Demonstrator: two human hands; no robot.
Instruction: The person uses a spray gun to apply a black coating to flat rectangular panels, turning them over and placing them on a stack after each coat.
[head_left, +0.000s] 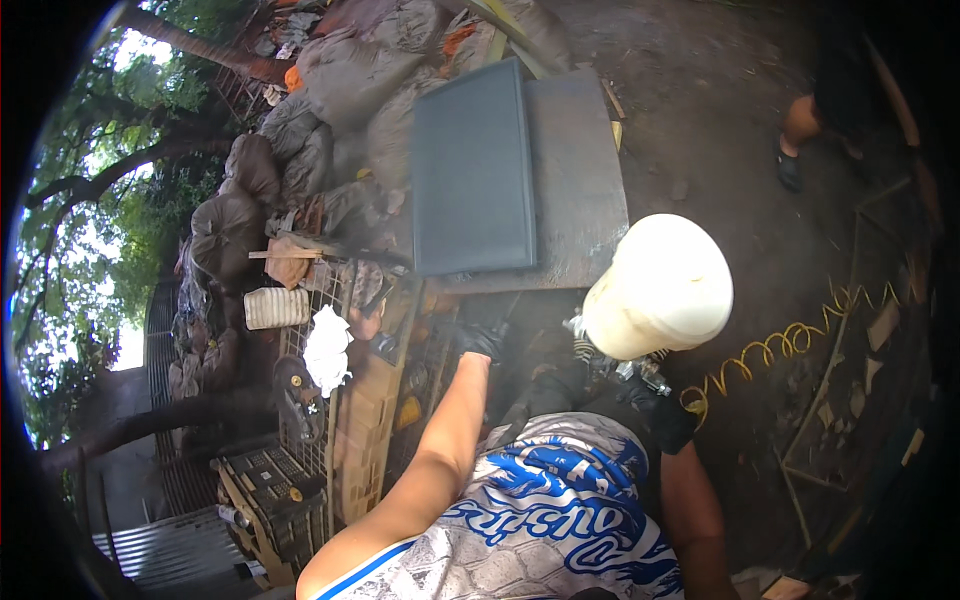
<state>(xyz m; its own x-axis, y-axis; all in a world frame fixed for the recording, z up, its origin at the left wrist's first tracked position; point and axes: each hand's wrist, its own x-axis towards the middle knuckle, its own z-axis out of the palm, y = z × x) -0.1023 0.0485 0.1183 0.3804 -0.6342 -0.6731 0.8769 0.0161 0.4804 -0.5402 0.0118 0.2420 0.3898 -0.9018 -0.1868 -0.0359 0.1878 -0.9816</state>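
Note:
A paint spray gun [645, 376] with a large whitish cup [655, 285] on top is gripped in my right hand [660, 415], which wears a black glove. The cup hides part of the gun and its nozzle. From near the gun's handle runs a coiled yellow air hose [790, 345] off to the right. My left hand [481, 340], also in a black glove, hangs by the near edge of the table, below the panel. Its fingers blend into the dark behind them. A dark grey rectangular panel [472, 175] lies flat on the worn table [578, 170].
Stuffed sacks [235, 230] are piled at the left. Nearer stand a wire rack [325, 290], a white cloth [327, 350], a tan crate [362, 430] and a black crate [280, 490]. Another person's leg [797, 130] shows at the far right. A thin frame [820, 480] lies on the ground.

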